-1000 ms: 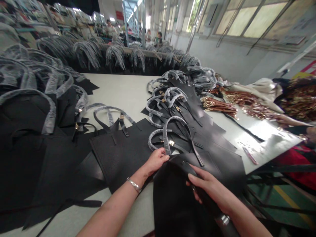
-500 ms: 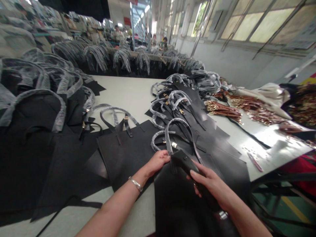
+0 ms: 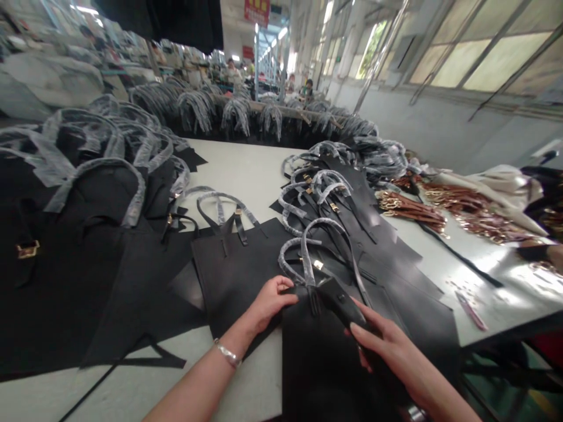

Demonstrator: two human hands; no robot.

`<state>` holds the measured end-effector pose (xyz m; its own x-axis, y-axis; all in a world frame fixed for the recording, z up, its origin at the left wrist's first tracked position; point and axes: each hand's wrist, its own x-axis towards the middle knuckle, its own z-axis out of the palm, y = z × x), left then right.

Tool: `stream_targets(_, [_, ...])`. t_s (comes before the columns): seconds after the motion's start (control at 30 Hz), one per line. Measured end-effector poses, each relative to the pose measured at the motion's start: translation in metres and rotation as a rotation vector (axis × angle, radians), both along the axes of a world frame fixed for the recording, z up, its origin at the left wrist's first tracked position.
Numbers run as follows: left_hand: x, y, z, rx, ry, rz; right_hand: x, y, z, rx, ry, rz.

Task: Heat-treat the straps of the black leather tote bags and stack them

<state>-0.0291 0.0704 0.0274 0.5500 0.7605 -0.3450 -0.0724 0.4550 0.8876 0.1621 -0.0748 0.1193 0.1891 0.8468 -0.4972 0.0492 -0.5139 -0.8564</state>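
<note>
A black leather bag panel point(image 3: 321, 357) lies in front of me, with a plastic-wrapped handle point(image 3: 308, 252) at its top edge. My left hand point(image 3: 270, 302), a silver bracelet on its wrist, holds the panel's top left corner between thumb and fingers. In my right hand point(image 3: 385, 337) is a black hand-held tool point(image 3: 341, 302) with a flat, angular head. That head rests on or just over the panel beside the handle's base; exact contact cannot be made out. A small gold buckle point(image 3: 318, 265) shows behind the handle.
More black bag panels point(image 3: 237, 252) with wrapped handles spread left and behind. Brown straps with gold clasps point(image 3: 413, 211) lie in bundles at right, near a pink-handled slim tool point(image 3: 471, 310). A loose black strap point(image 3: 145, 354) lies front left. Racks of wrapped handles point(image 3: 237, 114) stand beyond the table.
My left hand has shifted slightly left, off the handle's base to the panel's corner. The tool's head has tilted and moved a little right of the handle. The view has turned left.
</note>
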Motion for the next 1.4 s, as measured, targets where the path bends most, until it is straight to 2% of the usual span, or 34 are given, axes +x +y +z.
stream_targets(0.1, [-0.012, -0.012, -0.002, -0.069, -0.054, 0.146, -0.005, -0.004, -0.002, -0.022, 0.022, 0.061])
stream_targets(0.2, [-0.014, -0.019, -0.003, -0.111, -0.136, 0.188, -0.018, 0.001, -0.003, -0.017, 0.041, 0.135])
stream_targets(0.37, [-0.012, -0.023, -0.009, -0.045, -0.113, 0.176, -0.040, 0.025, -0.002, 0.005, 0.060, 0.241])
stream_targets(0.47, [-0.013, -0.024, -0.012, 0.015, -0.126, 0.166, -0.046, 0.037, -0.002, 0.040, 0.011, 0.242])
stream_targets(0.57, [-0.017, -0.025, -0.008, 0.028, -0.192, 0.098, -0.044, 0.036, -0.002, 0.038, -0.038, 0.223])
stream_targets(0.7, [-0.023, -0.025, 0.000, 0.038, -0.225, -0.009, -0.042, 0.027, -0.006, -0.010, 0.006, 0.287])
stream_targets(0.77, [-0.025, -0.024, 0.002, 0.026, -0.216, -0.040, -0.044, 0.028, -0.007, -0.004, 0.001, 0.258])
stream_targets(0.9, [-0.027, -0.024, 0.001, -0.062, -0.224, -0.051, -0.039, 0.034, -0.003, 0.049, -0.092, 0.092])
stream_targets(1.0, [-0.028, -0.022, -0.005, -0.047, -0.150, 0.009, -0.028, 0.028, -0.001, 0.019, -0.090, 0.112])
stream_targets(1.07, [-0.029, -0.018, -0.010, 0.028, -0.042, 0.058, -0.023, 0.018, -0.005, -0.014, -0.068, 0.157])
stream_targets(1.13, [-0.031, -0.013, -0.013, 0.145, 0.076, 0.053, -0.021, 0.008, -0.011, -0.032, -0.041, 0.188])
stream_targets(1.23, [-0.035, -0.003, -0.008, 0.381, 0.251, -0.104, -0.024, -0.001, -0.022, -0.023, -0.017, 0.206])
stream_targets(1.37, [-0.043, 0.017, 0.006, 1.023, 0.564, -0.372, -0.029, -0.003, -0.032, -0.014, -0.047, 0.232])
stream_targets(1.4, [-0.044, 0.023, 0.009, 1.141, 0.604, -0.439, -0.029, -0.003, -0.033, -0.010, -0.062, 0.242])
